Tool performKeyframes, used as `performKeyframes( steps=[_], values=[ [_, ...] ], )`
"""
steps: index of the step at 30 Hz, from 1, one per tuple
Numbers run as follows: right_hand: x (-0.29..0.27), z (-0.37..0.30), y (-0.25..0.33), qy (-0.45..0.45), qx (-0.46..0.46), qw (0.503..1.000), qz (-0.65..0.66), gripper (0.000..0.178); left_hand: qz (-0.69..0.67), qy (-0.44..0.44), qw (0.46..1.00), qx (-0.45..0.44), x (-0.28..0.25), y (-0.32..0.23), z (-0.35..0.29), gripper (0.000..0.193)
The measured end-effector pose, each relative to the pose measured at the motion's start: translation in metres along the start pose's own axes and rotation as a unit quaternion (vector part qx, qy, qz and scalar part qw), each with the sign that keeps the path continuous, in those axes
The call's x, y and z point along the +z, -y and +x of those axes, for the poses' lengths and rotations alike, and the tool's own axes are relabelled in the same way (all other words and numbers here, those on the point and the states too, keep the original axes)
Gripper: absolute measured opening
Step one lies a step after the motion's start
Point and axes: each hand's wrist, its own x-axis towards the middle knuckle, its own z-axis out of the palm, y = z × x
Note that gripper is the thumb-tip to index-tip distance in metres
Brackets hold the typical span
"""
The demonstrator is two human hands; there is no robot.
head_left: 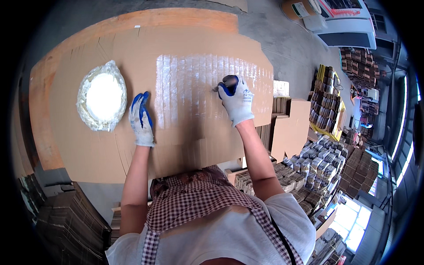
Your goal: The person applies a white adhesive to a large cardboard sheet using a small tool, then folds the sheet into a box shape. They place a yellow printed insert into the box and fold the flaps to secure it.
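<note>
My left hand [141, 120], in a white glove with blue palm and fingers, rests with fingers stretched out on the brown cardboard sheet [106, 152]. It holds nothing and lies beside the left edge of a row of narrow cardboard strips [185, 95]. Shiny whitish streaks cover much of the strips. My right hand [238, 97], gloved alike, is closed round a small dark tool with a rounded end [230, 81] above the strips' right part; its exact kind is hidden by the fingers. Left of my left hand stands a round, plastic-wrapped basin [82, 106] with bright white contents [105, 101].
An orange-brown wooden board [42, 128] lies under the cardboard. Stacked cardboard pieces [282, 106] adjoin the right side. Tied bundles [324, 163] stand on the floor beyond, with dark cardboard stacks [70, 221] at lower left. A brown drum [300, 9] stands at the far right.
</note>
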Motion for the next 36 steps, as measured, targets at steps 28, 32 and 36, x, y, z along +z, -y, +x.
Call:
performKeyframes(
  steps=[28,32,36],
  values=[
    [0.054,-0.070,0.034,0.071,-0.112,0.984,-0.122,0.029,0.022,-0.016,1.000,0.009,0.005,0.017,-0.005,0.038],
    [0.045,-0.086,0.034,0.061,-0.114,0.991,-0.022,0.031,0.005,-0.021,1.000,0.015,0.005,0.021,-0.006,0.035],
    [0.067,-0.115,0.030,0.078,-0.162,0.983,-0.048,0.034,0.005,-0.016,1.000,0.020,0.007,0.018,-0.006,0.035]
  ],
)
